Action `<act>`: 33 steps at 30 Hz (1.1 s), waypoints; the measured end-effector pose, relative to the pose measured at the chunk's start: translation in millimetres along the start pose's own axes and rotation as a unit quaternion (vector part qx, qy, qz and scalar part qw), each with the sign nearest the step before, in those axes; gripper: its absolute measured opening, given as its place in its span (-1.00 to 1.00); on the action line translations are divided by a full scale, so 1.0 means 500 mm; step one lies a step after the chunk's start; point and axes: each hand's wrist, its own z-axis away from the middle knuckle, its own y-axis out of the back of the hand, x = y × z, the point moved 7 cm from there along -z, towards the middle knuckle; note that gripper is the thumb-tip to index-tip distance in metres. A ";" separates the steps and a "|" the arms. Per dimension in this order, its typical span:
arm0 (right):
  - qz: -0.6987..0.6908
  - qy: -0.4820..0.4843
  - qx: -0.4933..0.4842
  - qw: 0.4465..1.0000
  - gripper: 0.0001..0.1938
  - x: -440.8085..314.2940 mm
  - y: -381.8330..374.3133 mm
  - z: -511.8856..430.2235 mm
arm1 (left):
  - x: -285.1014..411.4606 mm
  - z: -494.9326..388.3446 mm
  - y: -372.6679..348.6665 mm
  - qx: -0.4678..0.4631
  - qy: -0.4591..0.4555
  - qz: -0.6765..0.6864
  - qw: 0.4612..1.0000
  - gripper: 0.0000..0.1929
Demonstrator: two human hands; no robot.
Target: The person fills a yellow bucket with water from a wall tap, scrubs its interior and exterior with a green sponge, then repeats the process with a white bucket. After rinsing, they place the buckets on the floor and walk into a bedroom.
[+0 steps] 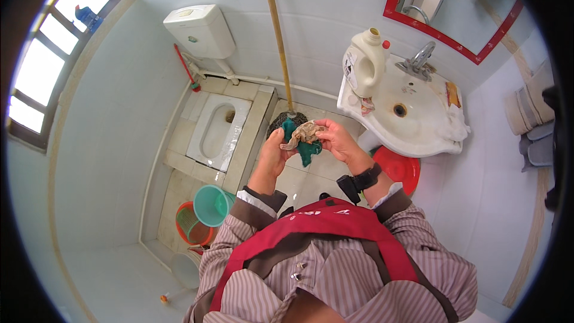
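Note:
A crumpled beige cloth [305,133] and a dark green cloth [309,151] are bunched together between my hands, in front of my chest. My left hand [274,150] grips the bundle from its left side, thumb uppermost. On the other side, my right hand [337,139] pinches the beige cloth between thumb and fingers. Part of the green cloth hangs below the beige one. Behind the cloths, a mop head [280,121] on a long wooden handle [279,40] rests on the floor, partly hidden.
To the right, a washbasin [385,121] holds a large cream plastic jug [364,63] without a cap. A squat toilet [219,132] is set in a raised tiled platform at left. Nearer stand a teal bucket [208,206] and an orange bucket [183,208]. A red basin [403,168] sits below the washbasin.

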 end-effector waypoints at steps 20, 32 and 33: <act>0.386 0.078 -0.115 0.912 -0.69 0.034 -0.066 -0.017 | 0.018 0.067 0.107 0.196 -0.093 -0.079 0.973 -0.59; 0.264 0.034 0.121 0.956 -0.64 0.005 0.099 0.042 | 0.021 0.083 0.042 -0.033 -0.193 -0.580 0.791 -0.67; 0.291 0.077 0.094 0.949 -0.65 -0.002 0.088 0.050 | 0.020 0.081 0.025 -0.051 -0.218 -0.566 0.793 -0.67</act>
